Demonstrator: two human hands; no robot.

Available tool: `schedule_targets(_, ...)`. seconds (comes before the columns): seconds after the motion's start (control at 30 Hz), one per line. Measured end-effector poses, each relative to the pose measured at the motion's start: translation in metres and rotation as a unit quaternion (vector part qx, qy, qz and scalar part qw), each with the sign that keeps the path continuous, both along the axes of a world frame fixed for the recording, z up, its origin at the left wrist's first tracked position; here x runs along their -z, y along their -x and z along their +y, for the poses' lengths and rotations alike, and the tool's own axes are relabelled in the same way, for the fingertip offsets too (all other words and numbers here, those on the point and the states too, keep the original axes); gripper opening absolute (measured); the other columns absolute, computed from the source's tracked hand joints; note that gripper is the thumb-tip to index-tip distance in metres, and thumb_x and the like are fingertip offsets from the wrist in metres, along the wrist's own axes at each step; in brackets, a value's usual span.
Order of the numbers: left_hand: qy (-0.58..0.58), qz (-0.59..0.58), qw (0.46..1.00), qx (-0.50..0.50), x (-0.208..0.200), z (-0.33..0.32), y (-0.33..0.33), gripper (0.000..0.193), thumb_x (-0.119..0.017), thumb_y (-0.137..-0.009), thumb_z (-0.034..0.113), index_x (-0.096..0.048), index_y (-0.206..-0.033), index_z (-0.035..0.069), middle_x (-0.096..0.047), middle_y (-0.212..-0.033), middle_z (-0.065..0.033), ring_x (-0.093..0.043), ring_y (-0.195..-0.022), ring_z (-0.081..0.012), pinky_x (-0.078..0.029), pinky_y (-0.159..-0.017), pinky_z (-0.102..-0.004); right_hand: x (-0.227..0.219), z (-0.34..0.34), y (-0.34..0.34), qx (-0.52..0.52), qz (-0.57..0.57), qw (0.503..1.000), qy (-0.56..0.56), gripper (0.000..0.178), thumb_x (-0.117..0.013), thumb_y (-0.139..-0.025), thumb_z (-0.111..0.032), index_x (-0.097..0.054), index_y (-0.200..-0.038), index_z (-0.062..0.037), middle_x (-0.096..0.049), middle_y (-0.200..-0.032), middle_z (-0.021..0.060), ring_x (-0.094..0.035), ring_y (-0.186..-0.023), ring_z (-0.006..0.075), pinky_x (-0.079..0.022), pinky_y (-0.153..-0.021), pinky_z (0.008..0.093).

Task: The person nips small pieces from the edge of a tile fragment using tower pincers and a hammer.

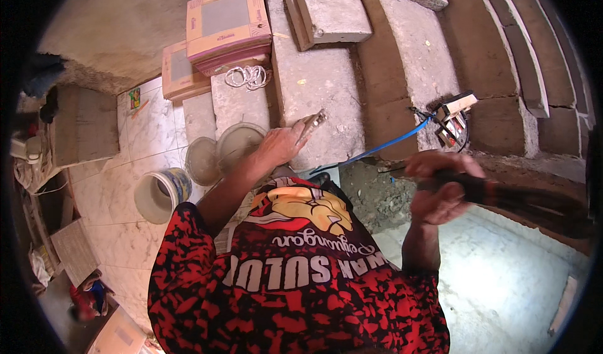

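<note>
My left hand (281, 147) reaches over a rough concrete step (314, 84). Its fingers close on a small greyish-brown piece (313, 123), whose exact kind I cannot make out, just above the step. Out to the right, my right hand (445, 189) is wrapped round the black handle of a long dark tool (534, 204). Motion smears that tool, so its kind does not show. Below my left wrist are two round grey basins (242, 145), partly covered by my arm. A blue cable (383, 150) runs across the steps between my hands.
Cardboard boxes (229, 24) and coiled white rings (248, 76) lie on the steps at the far left. A loose slab (333, 9) rests higher up. The cable leads to a power strip (455, 118). On the left tiled floor stands a bucket (154, 197); rubble (380, 197) lies near my feet.
</note>
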State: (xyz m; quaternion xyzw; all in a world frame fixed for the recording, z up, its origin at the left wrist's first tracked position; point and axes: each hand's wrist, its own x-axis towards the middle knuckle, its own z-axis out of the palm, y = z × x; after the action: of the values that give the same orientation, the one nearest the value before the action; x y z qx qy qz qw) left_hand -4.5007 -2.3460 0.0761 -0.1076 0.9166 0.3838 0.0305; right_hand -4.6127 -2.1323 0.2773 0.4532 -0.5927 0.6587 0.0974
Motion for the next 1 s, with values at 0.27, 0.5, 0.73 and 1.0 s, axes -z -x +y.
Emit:
schedule_targets(0.27, -0.004, 0.016, 0.999, 0.036, 0.009, 0.008, 0.009, 0.027, -0.05, -0.09, 0.023, -0.047, -0.103, 0.0, -0.061, -0.071, -0.0261, -0.061, -0.072, -0.0463, -0.047, -0.064, -0.055, 0.061, 0.003, -0.017, 0.035, -0.142, 0.781, -0.607, 0.026, -0.052, -0.094, -0.018, -0.05, -0.111, 0.0012, -0.062, -0.078, 0.0253, -0.062, -0.066, 0.0411, -0.05, -0.06, 0.0416)
schedule_targets(0.5, -0.029, 0.05, 0.998, 0.02, 0.025, 0.011, -0.002, 0.029, -0.051, -0.089, 0.022, -0.045, -0.107, 0.001, -0.061, -0.071, -0.0272, -0.061, -0.072, -0.0467, -0.046, -0.065, -0.0556, 0.007, -0.003, -0.014, -0.037, -0.024, 0.999, -0.014, 0.038, -0.05, -0.095, -0.032, -0.051, -0.103, 0.0058, -0.058, -0.067, 0.0117, -0.058, -0.059, 0.0212, -0.049, -0.057, 0.031)
schedule_targets(0.73, -0.051, 0.007, 0.998, -0.026, 0.016, 0.002, 0.002, 0.036, -0.048, -0.093, 0.034, -0.052, -0.1, -0.001, -0.061, -0.071, -0.0275, -0.061, -0.072, -0.0468, -0.047, -0.065, -0.0552, 0.093, 0.021, -0.034, 0.074, -0.168, 0.784, -0.593, 0.035, -0.054, -0.094, -0.022, -0.05, -0.122, -0.0002, -0.062, -0.071, 0.0216, -0.064, -0.069, 0.0404, -0.05, -0.064, 0.0424)
schedule_targets(1.0, -0.03, 0.024, 0.999, -0.004, 0.016, 0.006, 0.001, 0.038, -0.048, -0.094, 0.036, -0.054, -0.101, -0.001, -0.061, -0.069, -0.0269, -0.061, -0.07, -0.0454, -0.048, -0.064, -0.0544, -0.008, -0.001, -0.023, 0.022, -0.049, 0.991, -0.127, 0.032, -0.051, -0.093, -0.031, -0.054, -0.084, -0.0007, -0.061, -0.071, 0.0119, -0.059, -0.057, 0.0214, -0.048, -0.054, 0.0355)
